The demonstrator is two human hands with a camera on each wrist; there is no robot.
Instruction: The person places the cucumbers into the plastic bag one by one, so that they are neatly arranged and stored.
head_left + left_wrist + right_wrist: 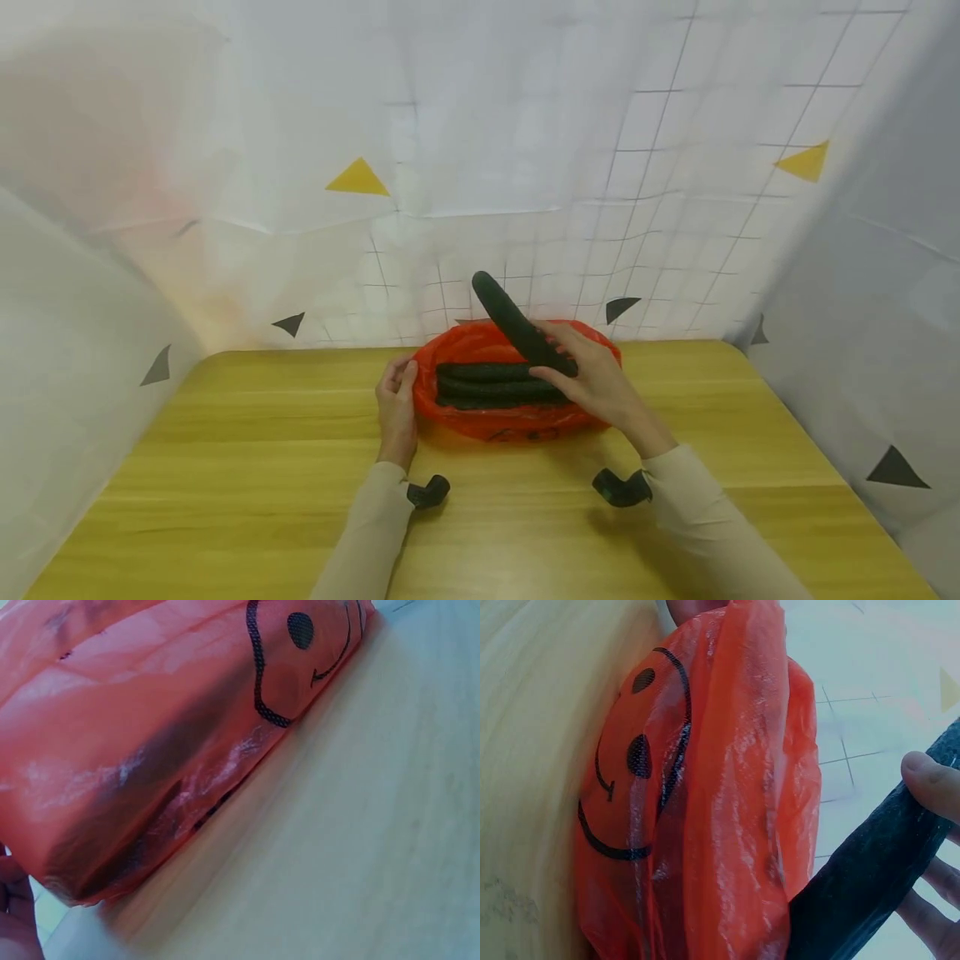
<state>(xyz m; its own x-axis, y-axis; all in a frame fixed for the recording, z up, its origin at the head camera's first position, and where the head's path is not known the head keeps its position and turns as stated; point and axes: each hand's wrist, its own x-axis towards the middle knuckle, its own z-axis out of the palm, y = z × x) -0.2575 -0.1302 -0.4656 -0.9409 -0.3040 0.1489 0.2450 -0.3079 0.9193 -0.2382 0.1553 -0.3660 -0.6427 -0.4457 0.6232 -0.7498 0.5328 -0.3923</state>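
Observation:
A red plastic bag [480, 427] with a printed smiley face lies with its mouth spread wide on the table. Inside it, several dark green cucumbers [487, 389] lie side by side. My right hand [592, 375] holds another cucumber [510, 317] over the right part of the bag, tilted with its far end up and to the left. In the right wrist view, the thumb [934, 780] presses on this cucumber with fingers behind it. At the bag's left end, my left hand [397, 404] pinches the rim with thumb and curled fingers.
The bag stands near the back edge of a wooden table [262, 467]. White sheeting [480, 167] with grid lines and yellow and dark triangles rises behind and at both sides. A black wrist camera [622, 487] juts inward from the right sleeve, another [429, 492] from the left.

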